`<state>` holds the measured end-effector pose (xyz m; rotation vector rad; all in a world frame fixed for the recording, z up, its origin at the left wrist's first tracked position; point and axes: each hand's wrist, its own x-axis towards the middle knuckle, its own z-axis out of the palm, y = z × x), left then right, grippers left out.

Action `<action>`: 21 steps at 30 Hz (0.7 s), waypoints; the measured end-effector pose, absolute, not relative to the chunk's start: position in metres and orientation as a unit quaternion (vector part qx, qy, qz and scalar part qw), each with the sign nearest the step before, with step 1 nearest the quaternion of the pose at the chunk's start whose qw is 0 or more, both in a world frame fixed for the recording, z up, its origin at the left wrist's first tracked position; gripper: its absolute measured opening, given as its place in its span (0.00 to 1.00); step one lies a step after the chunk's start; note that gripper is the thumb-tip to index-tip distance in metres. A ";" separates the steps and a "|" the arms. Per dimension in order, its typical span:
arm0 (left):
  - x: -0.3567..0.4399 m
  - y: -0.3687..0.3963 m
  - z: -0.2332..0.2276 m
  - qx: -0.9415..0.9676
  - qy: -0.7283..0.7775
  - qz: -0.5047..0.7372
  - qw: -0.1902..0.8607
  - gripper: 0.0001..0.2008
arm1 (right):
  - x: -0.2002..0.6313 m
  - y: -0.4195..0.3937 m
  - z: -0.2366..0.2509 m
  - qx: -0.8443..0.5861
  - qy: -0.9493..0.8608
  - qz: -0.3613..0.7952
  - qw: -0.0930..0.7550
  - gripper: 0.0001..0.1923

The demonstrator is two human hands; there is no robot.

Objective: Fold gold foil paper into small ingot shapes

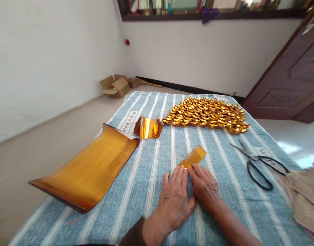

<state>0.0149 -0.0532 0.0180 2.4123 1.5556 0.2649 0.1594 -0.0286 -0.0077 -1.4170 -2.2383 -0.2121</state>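
A small folded strip of gold paper (193,156) lies on the blue striped cloth (152,171) near the middle. My left hand (174,198) lies flat on the cloth with its fingertips on the strip's near end. My right hand (204,186) lies beside it, fingers pressing the same end. Both hands are palm down with fingers together. Much of the strip's near part is hidden under the fingers.
A big stack of gold sheets (89,167) hangs over the left edge. A curled pile of small gold sheets (148,127) sits behind it. Several folded gold ingots (207,115) lie in rows at the back. Black scissors (257,163) and woven mats (304,191) are at right.
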 end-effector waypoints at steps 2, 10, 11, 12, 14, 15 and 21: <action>0.013 -0.052 0.018 0.828 0.536 0.092 0.134 0.33 | 0.159 -0.029 -0.007 -0.518 -0.818 -0.078 0.238 0.17; 0.006 -0.047 0.020 0.835 0.521 0.107 0.141 0.34 | 0.160 -0.029 -0.010 -0.520 -0.816 -0.070 0.241 0.17; 0.006 -0.047 0.021 0.835 0.521 0.107 0.140 0.34 | 0.160 -0.029 -0.010 -0.519 -0.817 -0.070 0.242 0.17; 0.006 -0.047 0.021 0.834 0.522 0.106 0.141 0.34 | 0.161 -0.029 -0.010 -0.518 -0.817 -0.070 0.243 0.17; 0.007 -0.046 0.023 0.832 0.526 0.101 0.142 0.34 | 0.161 -0.029 -0.011 -0.516 -0.818 -0.070 0.246 0.17; 0.007 -0.046 0.024 0.832 0.527 0.098 0.144 0.34 | 0.161 -0.029 -0.012 -0.515 -0.817 -0.070 0.249 0.17; 0.007 -0.046 0.023 0.836 0.524 0.096 0.134 0.36 | 0.164 -0.030 -0.016 -0.497 -0.818 -0.080 0.278 0.17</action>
